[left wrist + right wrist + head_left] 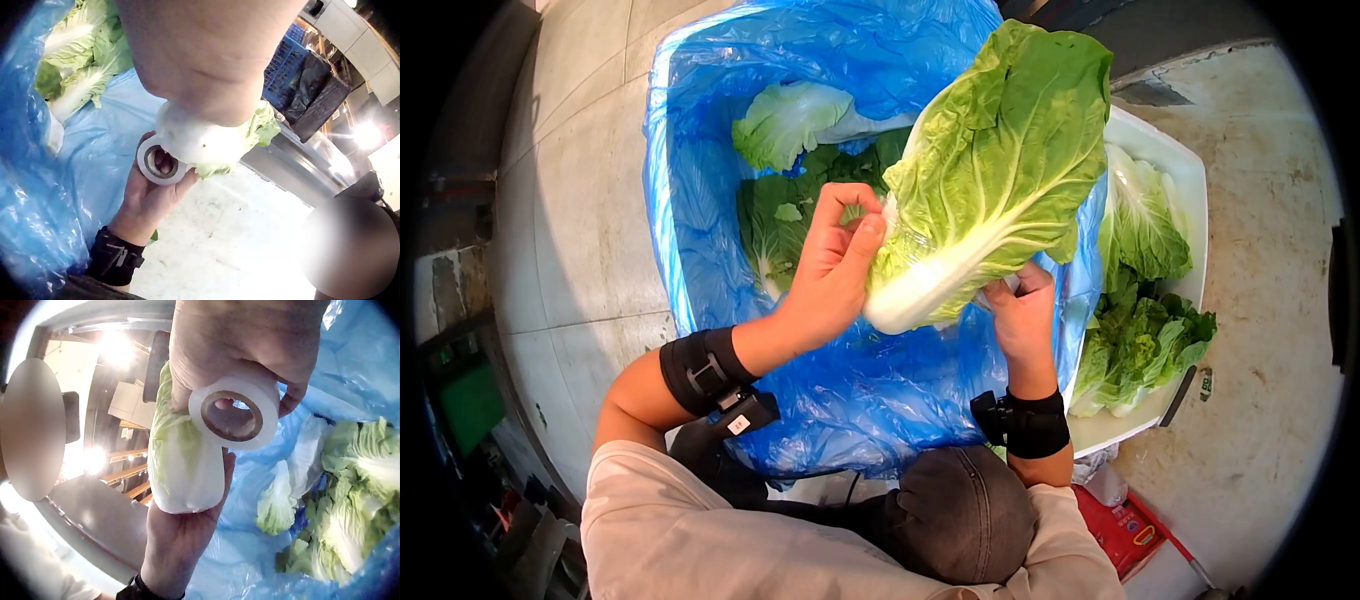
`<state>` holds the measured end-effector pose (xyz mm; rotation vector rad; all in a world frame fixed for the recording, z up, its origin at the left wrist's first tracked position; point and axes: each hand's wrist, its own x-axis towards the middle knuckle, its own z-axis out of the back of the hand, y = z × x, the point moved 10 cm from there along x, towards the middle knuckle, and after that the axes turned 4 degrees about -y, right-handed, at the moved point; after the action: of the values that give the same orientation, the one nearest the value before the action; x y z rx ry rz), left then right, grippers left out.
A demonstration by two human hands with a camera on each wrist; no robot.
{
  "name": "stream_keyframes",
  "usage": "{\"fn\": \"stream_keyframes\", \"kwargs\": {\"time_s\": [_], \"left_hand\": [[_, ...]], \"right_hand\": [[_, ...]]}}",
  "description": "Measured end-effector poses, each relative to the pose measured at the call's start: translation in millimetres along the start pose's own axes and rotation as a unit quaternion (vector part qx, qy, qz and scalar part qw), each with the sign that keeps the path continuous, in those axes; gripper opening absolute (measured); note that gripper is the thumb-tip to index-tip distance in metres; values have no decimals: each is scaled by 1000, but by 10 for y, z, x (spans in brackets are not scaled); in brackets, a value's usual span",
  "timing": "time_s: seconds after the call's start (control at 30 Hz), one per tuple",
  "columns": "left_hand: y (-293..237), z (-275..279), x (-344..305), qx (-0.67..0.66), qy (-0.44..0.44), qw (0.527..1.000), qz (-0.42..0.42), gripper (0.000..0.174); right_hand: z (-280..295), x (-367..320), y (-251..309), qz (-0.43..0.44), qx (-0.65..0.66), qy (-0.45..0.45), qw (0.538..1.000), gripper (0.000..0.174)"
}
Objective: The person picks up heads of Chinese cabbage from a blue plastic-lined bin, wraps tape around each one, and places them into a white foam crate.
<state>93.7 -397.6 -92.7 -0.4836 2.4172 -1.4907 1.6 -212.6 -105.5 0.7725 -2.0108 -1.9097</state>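
Observation:
A head of napa cabbage (990,170) is held up above the blue-lined box, its white base toward the person. The left hand (825,275) grips it at its left side near the base, with thumb and index finger bent close together at its edge. Shiny clear film shows on the leaves there. At the cabbage's right side, the right hand (1025,315) holds a roll of clear tape (259,428), brown core showing, against the cabbage. In the left wrist view the tape roll (145,159) overlaps the cabbage base (200,140); some left fingers are hidden.
Blue plastic lining (820,420) covers the box, with leafy cabbages (775,215) inside. On the right, a white container (1185,180) holds more cabbages (1140,220). A red bag (1115,530) lies on the floor at lower right.

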Motion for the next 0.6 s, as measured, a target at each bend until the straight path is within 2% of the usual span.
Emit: {"fn": "stream_keyframes", "kwargs": {"time_s": [0.1,0.17,0.3,0.37,0.5,0.57,0.6], "left_hand": [[-11,-34,10,-61,-1,998,3,15],[-94,51,32,-21,-64,997,-49,19],[-100,171,20,20,-95,991,-93,19],[-63,135,8,-3,-66,996,-55,18],[-132,106,-13,8,-77,995,-60,21],[10,130,-37,9,-71,997,14,30],[32,142,-37,9,-70,997,15,30]], "right_hand": [[0,-1,39,17,-33,-10,999,32],[-10,-5,42,24,-39,-3,999,32],[-29,2,85,53,-62,-3,997,31],[-15,-7,42,28,-43,-7,999,31],[7,-6,43,37,-65,-17,997,30],[13,-2,63,47,-73,-25,996,27],[9,-5,75,47,-72,-26,996,27]]}}
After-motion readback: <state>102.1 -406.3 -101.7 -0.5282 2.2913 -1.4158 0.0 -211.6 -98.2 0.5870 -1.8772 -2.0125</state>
